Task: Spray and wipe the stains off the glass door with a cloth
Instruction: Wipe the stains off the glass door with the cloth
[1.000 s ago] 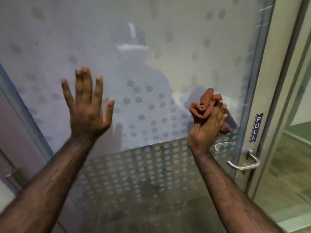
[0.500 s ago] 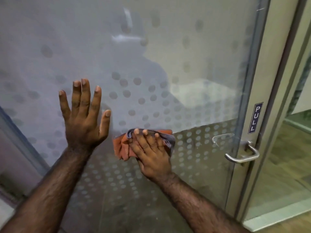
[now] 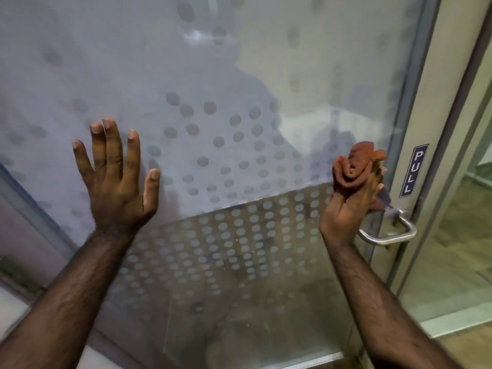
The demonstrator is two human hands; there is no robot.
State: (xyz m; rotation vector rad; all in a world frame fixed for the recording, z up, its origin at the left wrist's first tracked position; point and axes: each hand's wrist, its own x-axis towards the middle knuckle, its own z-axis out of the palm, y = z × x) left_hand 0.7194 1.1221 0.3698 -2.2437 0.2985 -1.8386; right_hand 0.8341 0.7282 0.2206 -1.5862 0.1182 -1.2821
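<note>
Two bare hands are raised against a frosted glass door [image 3: 213, 75] patterned with rows of grey dots. Left hand [image 3: 117, 179] is spread flat, fingers apart, on the glass. Right hand [image 3: 346, 209] clamps a bunched, soft rust-orange cloth [image 3: 356, 166] at the door's right edge, just above a curved brushed-metal handle [image 3: 391, 235]. Between the hands lies a broad stretch of bare glass. A "PULL" label [image 3: 414, 170] sits on the pale frame.
</note>
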